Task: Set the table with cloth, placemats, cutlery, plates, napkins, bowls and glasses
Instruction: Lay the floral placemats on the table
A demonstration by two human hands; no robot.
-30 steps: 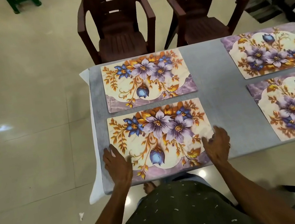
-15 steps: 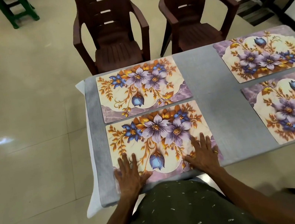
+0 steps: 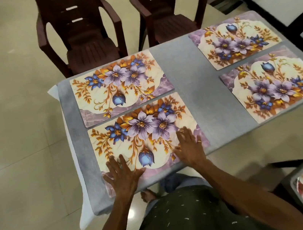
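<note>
Both hands lie flat with fingers spread on the near placemat [image 3: 145,134], the left hand [image 3: 122,177] at its near left corner, the right hand [image 3: 190,148] towards its near right. To do this well, I would press evenly and sweep outward, keeping the mat's far edge parallel to the second placemat [image 3: 120,87] just beyond the fingers, square to the grey cloth [image 3: 201,94] on the worktop. Two more placemats [image 3: 255,69] lie well off beyond the right hand. Compared with a second ago, the hands have moved from the mat's side edges onto its face.
</note>
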